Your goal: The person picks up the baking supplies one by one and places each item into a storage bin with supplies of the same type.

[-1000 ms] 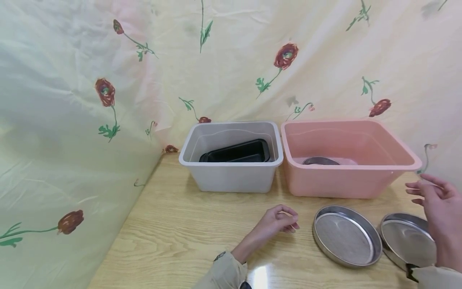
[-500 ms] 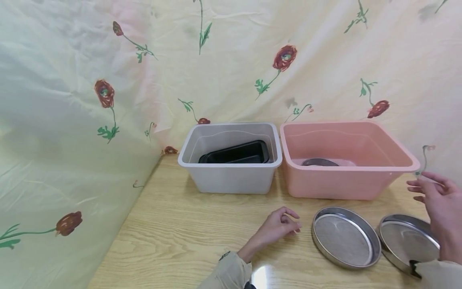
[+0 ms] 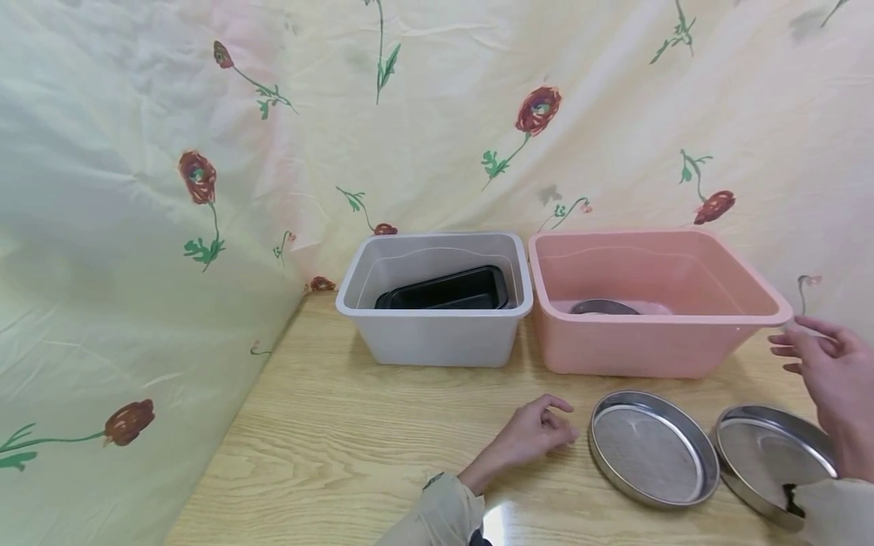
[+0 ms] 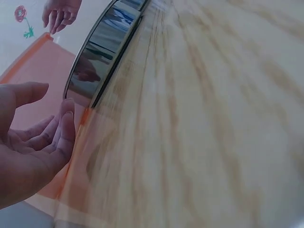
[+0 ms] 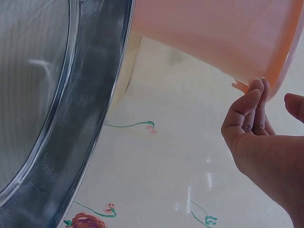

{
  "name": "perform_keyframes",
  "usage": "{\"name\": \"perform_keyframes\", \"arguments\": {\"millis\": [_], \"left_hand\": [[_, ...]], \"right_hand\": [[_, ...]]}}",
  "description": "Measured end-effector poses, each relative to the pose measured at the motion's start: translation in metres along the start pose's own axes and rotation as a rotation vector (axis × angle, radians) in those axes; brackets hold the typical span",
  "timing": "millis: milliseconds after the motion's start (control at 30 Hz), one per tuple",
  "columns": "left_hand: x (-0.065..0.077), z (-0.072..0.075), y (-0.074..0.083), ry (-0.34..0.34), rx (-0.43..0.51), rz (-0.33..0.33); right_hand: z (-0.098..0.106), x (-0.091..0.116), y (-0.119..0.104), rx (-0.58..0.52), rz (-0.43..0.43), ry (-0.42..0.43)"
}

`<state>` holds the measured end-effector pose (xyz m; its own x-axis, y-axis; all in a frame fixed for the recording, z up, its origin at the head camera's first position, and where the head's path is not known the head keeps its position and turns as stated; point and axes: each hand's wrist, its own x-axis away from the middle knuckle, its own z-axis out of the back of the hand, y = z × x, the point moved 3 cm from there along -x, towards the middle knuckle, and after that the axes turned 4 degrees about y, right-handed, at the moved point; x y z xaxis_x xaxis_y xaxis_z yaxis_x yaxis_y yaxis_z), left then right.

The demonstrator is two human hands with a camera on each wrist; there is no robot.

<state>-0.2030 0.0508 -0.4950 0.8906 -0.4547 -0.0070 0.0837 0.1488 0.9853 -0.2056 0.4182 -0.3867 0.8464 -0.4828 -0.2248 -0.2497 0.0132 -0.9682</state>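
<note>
we see left hand [image 3: 536, 436] and right hand [image 3: 836, 371] apart, empty. far from the bench's [image 3: 341, 432] left edge, the left round pan [image 3: 649, 447] lies just right of the nearer left hand.

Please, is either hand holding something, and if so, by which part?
Nothing is held. The left hand is beside a round metal pan; the right hand is near the pink bin.

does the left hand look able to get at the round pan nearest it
Likely yes: the left hand looks empty and is beside the round pan, with nothing visible between them.
</note>
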Motion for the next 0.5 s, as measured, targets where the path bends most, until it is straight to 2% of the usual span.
{"name": "perform_keyframes", "arguments": {"millis": [200, 500], "left_hand": [[-0.004, -0.008, -0.002, 0.002, 0.023, 0.006], [-0.008, -0.022, -0.003, -0.001, 0.105, 0.014]], "right_hand": [[0.002, -0.005, 0.0, 0.042, 0.011, -0.001], [0.006, -0.011, 0.002, 0.239, 0.035, -0.015]]}}
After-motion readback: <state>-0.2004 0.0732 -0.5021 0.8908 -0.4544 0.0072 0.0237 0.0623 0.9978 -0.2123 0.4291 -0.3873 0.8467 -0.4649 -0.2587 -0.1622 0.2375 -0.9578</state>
